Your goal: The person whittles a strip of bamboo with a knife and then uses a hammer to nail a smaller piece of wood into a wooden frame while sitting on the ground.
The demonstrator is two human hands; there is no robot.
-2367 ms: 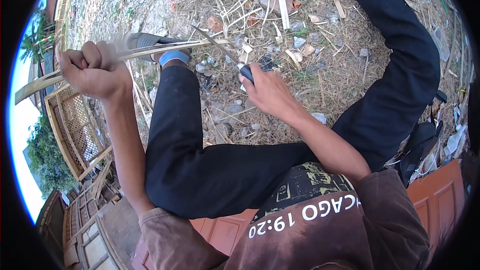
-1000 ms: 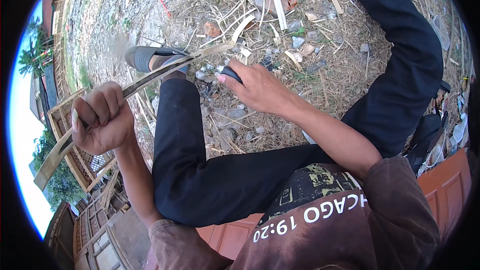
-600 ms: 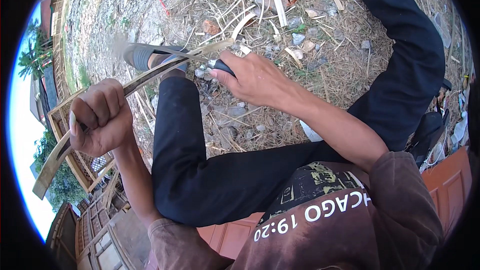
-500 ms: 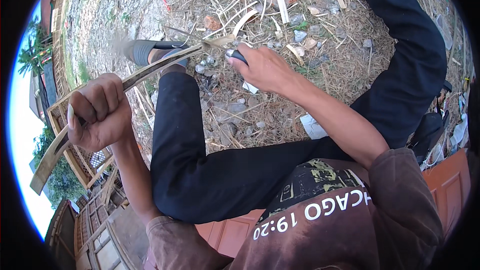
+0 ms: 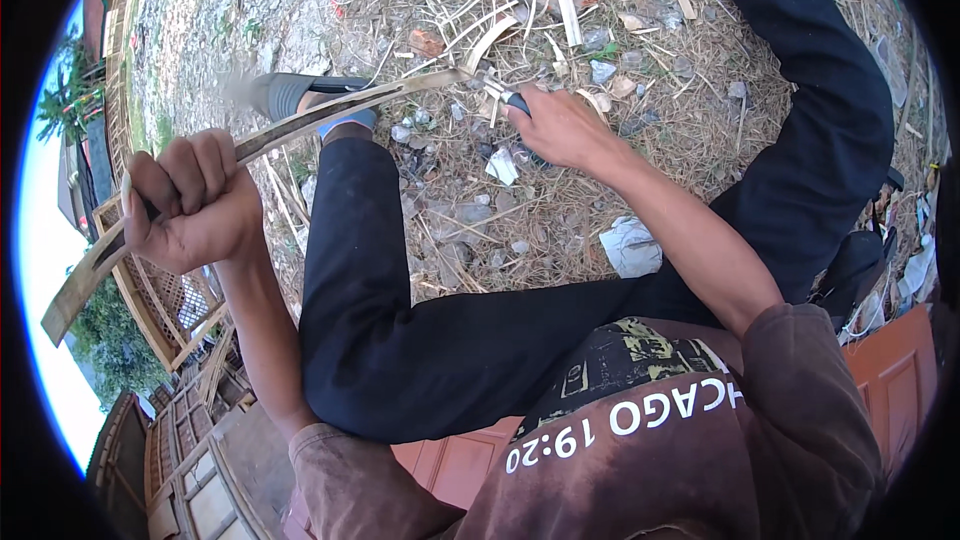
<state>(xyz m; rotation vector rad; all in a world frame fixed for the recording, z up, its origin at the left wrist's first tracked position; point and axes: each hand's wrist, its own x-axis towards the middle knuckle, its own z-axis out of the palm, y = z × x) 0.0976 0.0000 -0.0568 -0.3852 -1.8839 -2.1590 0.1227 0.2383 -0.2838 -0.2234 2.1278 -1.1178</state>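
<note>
My left hand (image 5: pixel 195 205) is closed around a long split bamboo strip (image 5: pixel 410 85), which slants from the lower left up across my left shin to the middle of the ground. Dark hollow marks run along the strip's inner face. In my right hand (image 5: pixel 570 130) is a knife (image 5: pixel 515 100), gripped by its dark handle. Its metal part lies close to the strip's far end; whether they touch I cannot tell, and the blade itself is hard to make out.
Pale bamboo shavings (image 5: pixel 490 40) and strips (image 5: pixel 565 10) litter the ground ahead, among stones, dry grass and plastic scraps. A crumpled white piece (image 5: pixel 630 247) lies below my right forearm. My dark-trousered legs (image 5: pixel 355 230) frame the space. A wooden lattice frame (image 5: pixel 185 305) stands at left.
My right hand and the knife have moved right along the strip to its far end. My left hand has risen slightly and shifted left with the strip.
</note>
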